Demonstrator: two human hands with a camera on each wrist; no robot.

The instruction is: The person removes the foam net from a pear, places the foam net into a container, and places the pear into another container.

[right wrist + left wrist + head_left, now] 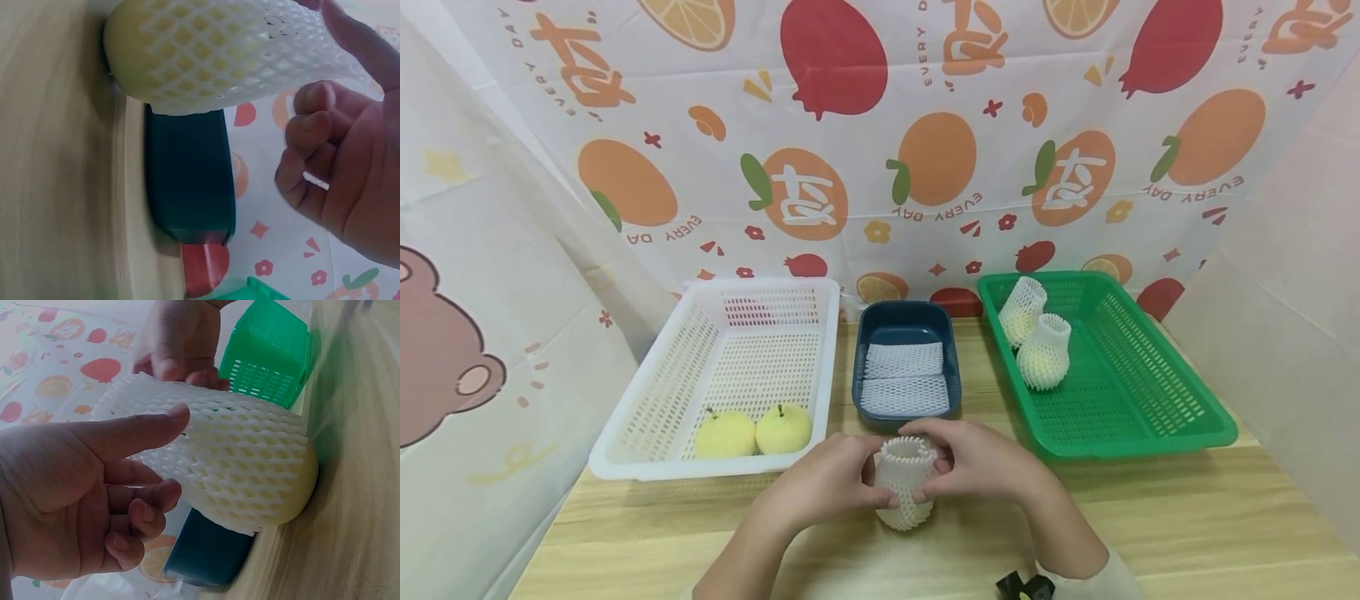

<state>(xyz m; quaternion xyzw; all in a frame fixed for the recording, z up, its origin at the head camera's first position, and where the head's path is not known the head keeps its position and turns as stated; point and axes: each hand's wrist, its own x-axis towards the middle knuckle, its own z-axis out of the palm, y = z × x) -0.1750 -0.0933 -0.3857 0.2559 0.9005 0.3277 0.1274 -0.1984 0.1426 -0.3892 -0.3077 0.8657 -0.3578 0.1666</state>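
Note:
A white foam fruit net (904, 483) stands on the table, pulled over a yellow pear (303, 494) whose lower end shows below the mesh in both wrist views. My left hand (823, 483) pinches the net's side between thumb and fingers. From the other side my right hand (985, 462) pinches the net near its open upper rim. In the left wrist view, the left thumb (144, 431) lies along the mesh and the other fingers are curled. The right hand's lower fingers (309, 128) are curled beside the net in the right wrist view.
A white basket (647, 367) at left holds two bare yellow pears (752, 433). Behind the hands, a dark blue tray (955, 367) holds flat foam nets (904, 379). At right, a green basket (1120, 446) contains two netted fruits (1042, 354). A printed curtain (865, 167) hangs behind.

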